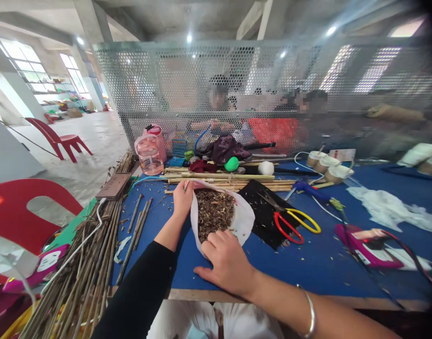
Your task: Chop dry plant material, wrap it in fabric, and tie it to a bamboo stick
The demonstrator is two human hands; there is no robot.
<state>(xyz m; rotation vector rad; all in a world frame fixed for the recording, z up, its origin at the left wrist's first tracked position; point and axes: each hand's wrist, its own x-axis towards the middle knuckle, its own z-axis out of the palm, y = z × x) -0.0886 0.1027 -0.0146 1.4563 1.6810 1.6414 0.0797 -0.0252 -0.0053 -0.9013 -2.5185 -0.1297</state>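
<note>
A white cloth bag [244, 217] lies with its mouth spread wide on the blue table. Dry brown plant bits [216, 209] fill much of the opening. My left hand [183, 200] is closed on the bag's far left rim, with the thumb over the edge. Over the near side of the bag is my right hand [224, 259], its fingers curled down at the plant bits and its thumb sticking out to the left. Those fingertips are hidden, so what they hold, if anything, does not show. Scissors [289, 221] with red and yellow handles rest on a black cloth [263, 226] at the right.
Cut sticks [223, 181] lie behind the bag, beside a green ball [232, 164] and a white ball [265, 168]. A glue gun [309, 188] with a cord, a magenta box [369, 247] and paper cups [338, 173] are right. Long stems [81, 263] with a phone [113, 185] line the left.
</note>
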